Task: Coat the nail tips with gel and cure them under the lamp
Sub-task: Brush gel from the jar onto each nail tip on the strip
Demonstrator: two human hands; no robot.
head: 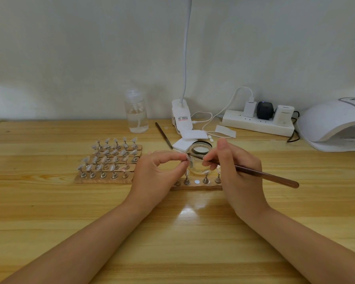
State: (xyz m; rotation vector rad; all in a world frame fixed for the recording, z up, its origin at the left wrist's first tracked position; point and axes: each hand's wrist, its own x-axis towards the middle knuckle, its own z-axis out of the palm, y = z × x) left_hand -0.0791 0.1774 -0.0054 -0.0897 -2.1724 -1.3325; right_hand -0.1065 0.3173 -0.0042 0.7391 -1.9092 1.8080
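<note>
On the wooden desk (172, 232), coating is under way: the left hand (158, 173) pinches a nail tip on its stand (189, 159) just before the open gel jar (200, 158), while the right hand (234, 167) grips the brush (264, 174), bristles touching the tip. Next, seemingly, reseating it on the strip (195, 186); the curing lamp (332, 124) sits far right.

Nail workstation: curing lamp (334, 124), nail-tip stands (109, 158).

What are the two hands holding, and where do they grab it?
The left hand pinches a small clear nail tip on its metal stand by the stand. The right hand grips a thin brown brush near its front end.
</note>
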